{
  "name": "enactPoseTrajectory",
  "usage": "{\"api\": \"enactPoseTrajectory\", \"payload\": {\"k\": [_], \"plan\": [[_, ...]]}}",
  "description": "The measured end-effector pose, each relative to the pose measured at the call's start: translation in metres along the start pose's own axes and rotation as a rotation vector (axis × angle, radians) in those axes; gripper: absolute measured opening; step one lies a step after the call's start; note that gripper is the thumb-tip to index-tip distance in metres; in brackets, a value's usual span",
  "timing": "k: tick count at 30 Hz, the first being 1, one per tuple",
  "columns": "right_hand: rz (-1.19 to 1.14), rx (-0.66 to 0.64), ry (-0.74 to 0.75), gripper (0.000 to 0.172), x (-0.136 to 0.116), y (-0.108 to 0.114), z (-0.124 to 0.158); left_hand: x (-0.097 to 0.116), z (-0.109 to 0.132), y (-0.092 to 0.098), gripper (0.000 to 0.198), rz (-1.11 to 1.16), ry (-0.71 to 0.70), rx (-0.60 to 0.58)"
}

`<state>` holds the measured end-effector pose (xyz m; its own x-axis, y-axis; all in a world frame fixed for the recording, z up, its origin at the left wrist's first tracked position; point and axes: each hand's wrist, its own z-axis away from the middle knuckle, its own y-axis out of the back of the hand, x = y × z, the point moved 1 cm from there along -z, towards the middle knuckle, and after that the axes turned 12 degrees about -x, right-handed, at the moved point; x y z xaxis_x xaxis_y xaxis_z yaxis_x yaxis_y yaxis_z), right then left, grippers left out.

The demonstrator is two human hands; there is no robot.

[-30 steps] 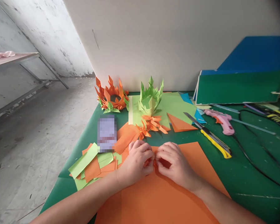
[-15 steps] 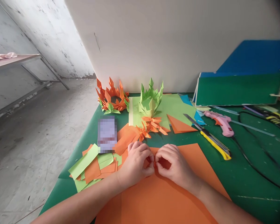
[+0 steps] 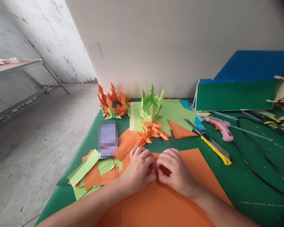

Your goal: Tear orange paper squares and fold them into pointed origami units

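Over a large orange sheet [image 3: 161, 201], my left hand [image 3: 140, 170] and my right hand [image 3: 176, 171] meet with their fingertips pinched together. Between them they grip a small orange paper piece [image 3: 156, 170], mostly hidden by the fingers. Just beyond the hands lie several folded orange paper flowers [image 3: 144, 138]. An orange paper crown [image 3: 111, 104] with green leaves and a light green paper crown [image 3: 152, 105] stand at the back of the table.
Orange and green paper pieces [image 3: 92, 173] and a pixelated rectangular object [image 3: 108, 138] lie at the left. Right of the sheet are a yellow utility knife [image 3: 214, 146], a pink glue gun [image 3: 221, 126] with its black cable, and pliers [image 3: 278, 124]. A green board [image 3: 235, 96] leans behind.
The view has shifted slightly, so the table things appear a little lower. Both hands remain pinched together, with the small paper piece now showing less between the fingers.
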<state>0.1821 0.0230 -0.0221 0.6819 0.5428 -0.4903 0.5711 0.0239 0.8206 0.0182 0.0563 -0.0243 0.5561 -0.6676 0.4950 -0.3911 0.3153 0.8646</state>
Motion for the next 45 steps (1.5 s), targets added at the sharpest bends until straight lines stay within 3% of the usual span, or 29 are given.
{"api": "enactPoseTrajectory", "payload": {"k": [6,10,14,18,22,26,29,31,34,38,40,42,45], "plan": [[-0.026,0.054,-0.038,0.01,0.007,0.014,0.0,0.002,-0.002,0.014,0.017,-0.01,0.044,0.072],[0.167,0.164,-0.228,0.024,0.032,0.036,0.004,-0.006,-0.005,0.024,0.012,-0.012,0.151,0.181],[0.446,0.063,-0.368,0.032,0.06,0.049,0.015,-0.013,-0.008,0.034,0.01,-0.027,0.237,0.225],[0.542,-0.042,-0.383,0.037,0.08,0.046,0.025,-0.018,-0.013,0.043,0.009,-0.043,0.276,0.239],[0.565,0.012,-0.38,0.038,0.09,0.042,0.027,-0.028,-0.022,0.042,0.008,0.023,0.253,0.235],[0.527,0.171,-0.327,0.036,0.08,0.05,0.022,-0.032,-0.024,0.038,0.013,0.157,0.182,0.301],[0.39,0.337,-0.242,0.031,0.059,0.063,0.017,-0.021,-0.016,0.036,0.012,0.246,0.117,0.342],[0.281,0.474,-0.249,0.024,0.042,0.07,0.017,-0.008,-0.007,0.034,0.011,0.344,0.071,0.274],[0.088,0.553,-0.276,0.016,0.018,0.072,0.019,0.013,0.007,0.026,0.014,0.677,0.133,0.025],[-0.149,0.46,-0.264,0.016,-0.003,0.058,0.021,0.035,0.02,0.019,0.048,1.239,0.131,-0.154],[-0.123,0.344,-0.139,0.014,-0.01,0.047,0.022,0.04,0.022,0.019,0.061,1.454,0.161,-0.175],[-0.118,0.264,-0.024,0.018,-0.013,0.037,0.024,0.04,0.021,0.018,0.055,1.55,0.249,-0.151],[-0.154,0.218,0.019,0.021,-0.011,0.025,0.026,0.033,0.02,0.012,0.043,1.568,0.43,-0.091]]}}
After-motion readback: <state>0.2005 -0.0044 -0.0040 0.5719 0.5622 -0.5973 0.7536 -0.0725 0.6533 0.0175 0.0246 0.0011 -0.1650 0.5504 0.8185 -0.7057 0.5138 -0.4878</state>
